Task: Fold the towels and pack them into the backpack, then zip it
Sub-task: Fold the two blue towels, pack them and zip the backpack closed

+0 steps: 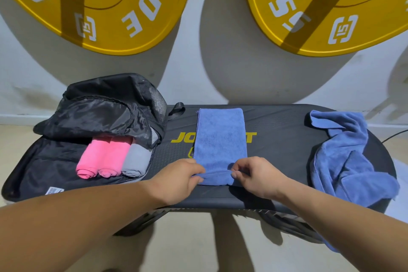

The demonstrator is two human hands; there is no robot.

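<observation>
A blue towel (220,137), folded into a long strip, lies in the middle of the black platform (280,139). Its near end is curled into the start of a roll. My left hand (180,180) grips the left side of that rolled end, and my right hand (257,175) pinches its right side. The black backpack (99,112) lies unzipped at the left, lid thrown back. Inside it sit two pink rolled towels (101,159) and a grey rolled towel (135,159) side by side. Another blue towel (346,157) lies crumpled at the platform's right end.
The platform stands on a pale floor against a white wall. Two large yellow weight plates (106,6) hang on that wall above. A dark cable (395,136) runs along the floor at the right. Part of the crumpled towel hangs over the platform's right edge.
</observation>
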